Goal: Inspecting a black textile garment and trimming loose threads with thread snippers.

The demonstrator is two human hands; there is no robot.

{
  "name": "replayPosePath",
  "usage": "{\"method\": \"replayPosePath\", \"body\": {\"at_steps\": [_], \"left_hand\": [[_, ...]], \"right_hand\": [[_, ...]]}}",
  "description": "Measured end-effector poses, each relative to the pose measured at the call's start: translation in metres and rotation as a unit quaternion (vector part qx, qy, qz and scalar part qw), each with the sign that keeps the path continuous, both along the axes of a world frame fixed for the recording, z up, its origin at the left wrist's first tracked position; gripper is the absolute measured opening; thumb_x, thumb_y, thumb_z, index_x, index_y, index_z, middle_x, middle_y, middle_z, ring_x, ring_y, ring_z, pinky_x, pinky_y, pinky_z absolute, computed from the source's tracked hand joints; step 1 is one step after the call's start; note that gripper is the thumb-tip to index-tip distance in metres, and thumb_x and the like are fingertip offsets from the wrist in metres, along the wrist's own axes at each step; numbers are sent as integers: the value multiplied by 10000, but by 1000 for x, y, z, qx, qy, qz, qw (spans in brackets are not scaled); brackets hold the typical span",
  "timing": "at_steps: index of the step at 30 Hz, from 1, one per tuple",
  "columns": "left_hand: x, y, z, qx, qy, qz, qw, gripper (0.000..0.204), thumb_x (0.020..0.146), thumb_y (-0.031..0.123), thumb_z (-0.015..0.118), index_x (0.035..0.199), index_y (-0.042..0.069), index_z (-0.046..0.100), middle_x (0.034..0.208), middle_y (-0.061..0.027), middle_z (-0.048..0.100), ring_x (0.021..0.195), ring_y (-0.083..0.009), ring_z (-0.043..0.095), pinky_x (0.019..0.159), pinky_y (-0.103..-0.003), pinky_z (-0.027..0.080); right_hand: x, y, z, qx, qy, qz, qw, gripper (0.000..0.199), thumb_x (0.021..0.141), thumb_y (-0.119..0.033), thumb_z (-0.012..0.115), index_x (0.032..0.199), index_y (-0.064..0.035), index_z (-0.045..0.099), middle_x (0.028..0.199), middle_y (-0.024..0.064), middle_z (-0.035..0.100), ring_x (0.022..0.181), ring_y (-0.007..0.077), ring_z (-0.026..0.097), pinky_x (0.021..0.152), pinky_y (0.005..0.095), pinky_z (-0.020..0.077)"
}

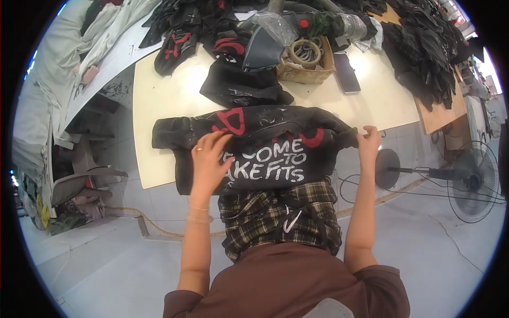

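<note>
A black garment (254, 143) with red and white print lies across the near edge of the cream table (164, 95), its lower part hanging off toward me. My left hand (209, 159) rests flat on its left side, fingers spread, a ring on one finger. My right hand (369, 142) pinches the garment's right edge at the table's rim. A second folded black garment (241, 87) lies just beyond it.
A woven basket (306, 61) with tape rolls and a dark phone (346, 71) sit at the back. Piles of black garments (424, 47) cover the right and far side. A floor fan (469, 180) stands to the right. Pale fabric (106, 32) drapes at left.
</note>
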State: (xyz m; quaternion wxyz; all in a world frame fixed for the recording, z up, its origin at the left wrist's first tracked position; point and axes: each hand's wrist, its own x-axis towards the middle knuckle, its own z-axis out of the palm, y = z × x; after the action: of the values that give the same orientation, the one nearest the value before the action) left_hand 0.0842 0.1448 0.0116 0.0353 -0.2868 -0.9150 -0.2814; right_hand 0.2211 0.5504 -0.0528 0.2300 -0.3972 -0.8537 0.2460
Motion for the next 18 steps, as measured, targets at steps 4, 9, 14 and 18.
{"method": "replayPosePath", "body": {"at_steps": [4,9,14,18], "left_hand": [[-17,-6,-32,-31,40,30,998,272,807,151,695,1070,88,663,1044,-55,629,1093,-270,556,1056,-469,281],[-57,-64,11,249,39,276,928,173,889,83,603,1048,51,664,935,-127,669,971,-276,610,994,-421,377],[-68,-119,19,-10,231,449,863,250,891,30,563,1135,24,619,997,-128,629,982,-291,599,875,-355,467],[-31,-66,23,166,100,308,931,247,891,30,567,1131,41,622,1041,-114,623,938,-229,601,836,-331,479]], "right_hand": [[-1,-7,22,-191,-46,7,981,301,752,20,626,1050,-18,606,901,62,584,774,172,548,753,288,462],[-12,-30,68,-368,157,142,906,302,807,93,582,1089,-14,601,898,2,587,814,93,561,777,227,453],[-53,-82,109,-429,188,299,832,273,878,-68,630,1146,-21,604,1082,47,646,959,101,562,854,263,443],[-73,-93,72,-332,64,308,889,238,896,-172,639,1067,-7,639,1074,60,659,920,140,585,818,277,467]]}}
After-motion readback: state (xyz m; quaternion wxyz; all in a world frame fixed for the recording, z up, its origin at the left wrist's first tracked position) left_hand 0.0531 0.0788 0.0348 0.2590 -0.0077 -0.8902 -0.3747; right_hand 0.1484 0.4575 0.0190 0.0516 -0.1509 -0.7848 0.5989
